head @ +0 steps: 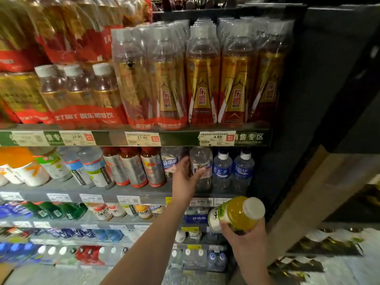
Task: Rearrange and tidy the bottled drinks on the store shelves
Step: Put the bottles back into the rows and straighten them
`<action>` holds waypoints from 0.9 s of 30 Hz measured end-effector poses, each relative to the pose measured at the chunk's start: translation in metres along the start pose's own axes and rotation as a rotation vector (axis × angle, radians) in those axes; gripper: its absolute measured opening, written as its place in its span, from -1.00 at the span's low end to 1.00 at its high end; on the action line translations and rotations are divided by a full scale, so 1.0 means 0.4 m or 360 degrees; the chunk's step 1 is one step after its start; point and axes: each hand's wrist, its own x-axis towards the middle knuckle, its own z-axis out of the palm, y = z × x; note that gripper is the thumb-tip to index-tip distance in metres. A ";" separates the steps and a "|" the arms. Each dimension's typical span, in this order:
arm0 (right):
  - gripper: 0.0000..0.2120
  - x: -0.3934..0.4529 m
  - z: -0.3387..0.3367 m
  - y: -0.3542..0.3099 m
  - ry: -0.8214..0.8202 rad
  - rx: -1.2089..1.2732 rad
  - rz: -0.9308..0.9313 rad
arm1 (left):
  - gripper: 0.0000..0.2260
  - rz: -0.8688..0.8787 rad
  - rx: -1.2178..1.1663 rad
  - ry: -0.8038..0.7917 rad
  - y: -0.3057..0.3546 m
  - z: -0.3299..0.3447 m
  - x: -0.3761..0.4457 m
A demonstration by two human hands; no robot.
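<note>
From the head camera, the left hand reaches up to the second shelf and wraps its fingers round a clear bottle with a blue-and-white label, standing upright between a similar clear bottle and two blue-labelled Pocari bottles. The right hand grips a yellow drink bottle with a white cap, tilted, in front of the lower shelves. Above stand gold-and-red energy drink bottles.

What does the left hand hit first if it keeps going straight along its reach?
The left hand already touches the clear bottle with the blue label; pushing on would likely drive that bottle deeper into the shelf. What stands behind it is hidden.
</note>
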 end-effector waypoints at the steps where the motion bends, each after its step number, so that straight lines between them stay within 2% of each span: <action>1: -0.06 0.000 0.004 0.006 -0.0022 -0.0003 0.0003 | -0.39 0.0034 0.0112 0.0050 0.004 -0.001 -0.011; 3: -0.03 0.003 0.010 0.019 -0.0068 -0.0024 0.0002 | -0.28 0.0123 0.0366 0.0215 0.000 -0.011 -0.031; 5: -0.02 0.005 0.014 0.026 -0.0107 -0.0015 0.0008 | -0.39 0.0189 0.0476 0.0524 -0.014 -0.028 -0.048; 8: -0.06 0.007 0.018 0.028 -0.0134 -0.0013 -0.0004 | -0.57 0.0255 0.0368 0.0916 -0.026 -0.041 -0.051; 10: -0.09 0.006 0.020 0.033 -0.0145 -0.0031 -0.0035 | -0.55 0.0228 0.0380 0.0920 -0.044 -0.040 -0.038; 12: -0.06 0.006 0.023 0.044 -0.0165 -0.0045 -0.0040 | -0.38 0.0142 0.0398 0.0806 -0.063 -0.028 -0.021; 14: 0.02 0.005 0.026 0.061 -0.0185 -0.0052 -0.0017 | -0.28 0.0060 0.0396 0.0810 -0.071 -0.015 -0.006; 18: 0.09 -0.001 0.021 0.077 -0.0195 -0.0081 0.0018 | -0.32 0.0000 0.0475 0.0924 -0.068 -0.012 0.031; 23: -0.07 0.000 0.008 0.074 -0.0170 -0.0057 0.0013 | -0.40 -0.0042 0.0403 0.0940 -0.076 -0.012 0.019; 27: -0.15 0.002 0.005 0.082 -0.0167 -0.0046 -0.0012 | -0.40 0.0061 0.0370 0.0918 -0.097 -0.021 -0.029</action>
